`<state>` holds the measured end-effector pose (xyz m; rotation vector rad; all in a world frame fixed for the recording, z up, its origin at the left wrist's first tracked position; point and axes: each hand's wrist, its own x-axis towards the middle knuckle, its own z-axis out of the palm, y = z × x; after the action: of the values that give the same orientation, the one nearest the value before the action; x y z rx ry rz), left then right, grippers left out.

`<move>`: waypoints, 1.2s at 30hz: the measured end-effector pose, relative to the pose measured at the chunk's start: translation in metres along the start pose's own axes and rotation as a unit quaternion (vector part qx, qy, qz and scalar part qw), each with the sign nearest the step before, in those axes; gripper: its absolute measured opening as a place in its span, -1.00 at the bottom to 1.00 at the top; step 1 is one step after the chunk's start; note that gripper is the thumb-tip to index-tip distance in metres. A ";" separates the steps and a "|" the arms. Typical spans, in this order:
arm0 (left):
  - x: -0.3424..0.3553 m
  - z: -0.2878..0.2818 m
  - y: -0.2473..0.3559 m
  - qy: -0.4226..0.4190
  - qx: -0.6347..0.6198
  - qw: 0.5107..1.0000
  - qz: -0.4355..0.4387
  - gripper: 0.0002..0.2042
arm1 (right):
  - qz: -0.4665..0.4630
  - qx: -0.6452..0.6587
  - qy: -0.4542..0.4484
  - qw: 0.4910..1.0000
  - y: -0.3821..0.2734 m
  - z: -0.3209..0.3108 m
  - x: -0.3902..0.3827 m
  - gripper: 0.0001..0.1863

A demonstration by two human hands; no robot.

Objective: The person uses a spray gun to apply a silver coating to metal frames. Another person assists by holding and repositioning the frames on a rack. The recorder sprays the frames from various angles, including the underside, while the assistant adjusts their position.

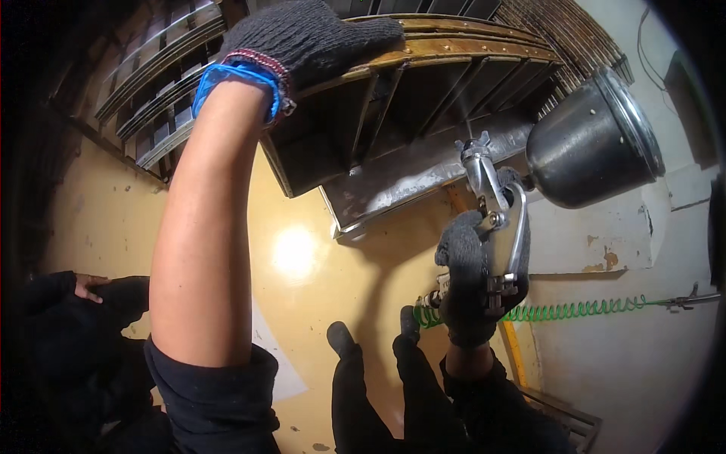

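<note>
The frame (484, 49) lies ahead of the spray gun (484, 180), whose long axis points up and slightly left toward it. The right hand's (478, 276) grip wraps the gun. The left hand (306, 41) touches the frame's rim and is nearer; its fingers are partly hidden, so I cannot tell how closed. The frame's far side is obscured.

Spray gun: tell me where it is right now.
In the head view, the spray gun is right of centre, held in the gloved right hand, with the dark rounded cup just to its right.
</note>
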<state>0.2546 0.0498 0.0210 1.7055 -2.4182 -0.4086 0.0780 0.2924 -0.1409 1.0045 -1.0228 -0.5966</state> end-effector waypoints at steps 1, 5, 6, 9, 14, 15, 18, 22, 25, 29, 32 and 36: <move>-0.017 -0.017 0.012 -0.015 -0.012 0.999 -0.028 -0.25 | 0.018 -0.054 0.045 0.997 -0.002 0.001 0.005 -0.77; -0.009 -0.016 0.018 -0.008 0.048 0.994 -0.099 -0.22 | 0.215 0.557 0.034 0.802 0.006 -0.001 0.038 -0.80; -0.008 -0.015 0.008 0.014 0.061 0.996 -0.061 -0.22 | 0.251 0.701 0.022 0.667 0.008 -0.002 0.043 -0.80; -0.021 -0.021 0.003 -0.015 -0.005 1.000 -0.002 -0.20 | 0.273 0.738 -0.016 0.617 0.009 -0.003 0.045 -0.79; -0.014 -0.014 0.003 0.021 0.033 0.999 -0.005 -0.21 | 0.259 0.695 -0.089 0.665 0.005 -0.004 0.037 -0.79; -0.014 -0.014 0.001 0.014 0.030 0.999 -0.005 -0.21 | 0.275 0.717 -0.096 0.633 0.005 -0.005 0.037 -0.79; -0.017 -0.016 0.008 -0.006 0.035 0.999 -0.038 -0.22 | 0.390 0.825 -0.107 0.396 0.000 -0.013 0.037 -0.79; -0.019 -0.017 0.012 -0.004 0.018 0.999 -0.026 -0.22 | 0.366 0.872 -0.180 0.272 -0.019 -0.001 0.001 -0.79; -0.019 -0.017 0.004 0.005 0.015 1.000 0.021 -0.22 | 0.207 0.799 -0.230 0.516 -0.035 0.009 -0.021 -0.65; -0.017 -0.009 0.003 0.043 0.027 0.999 0.006 -0.22 | 0.098 0.663 -0.109 0.734 -0.022 0.001 0.009 -0.63; -0.011 -0.006 0.003 0.053 0.024 0.998 -0.012 -0.21 | 0.154 0.751 -0.101 0.634 -0.024 0.009 0.012 -0.70; -0.010 -0.002 0.019 0.040 -0.007 0.997 -0.068 -0.26 | 0.273 0.829 -0.139 0.468 -0.018 0.011 0.026 -0.89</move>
<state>0.2412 0.0645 0.0292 1.8497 -2.2468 -0.3651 0.0796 0.2591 -0.1442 2.0549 -2.1228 1.2467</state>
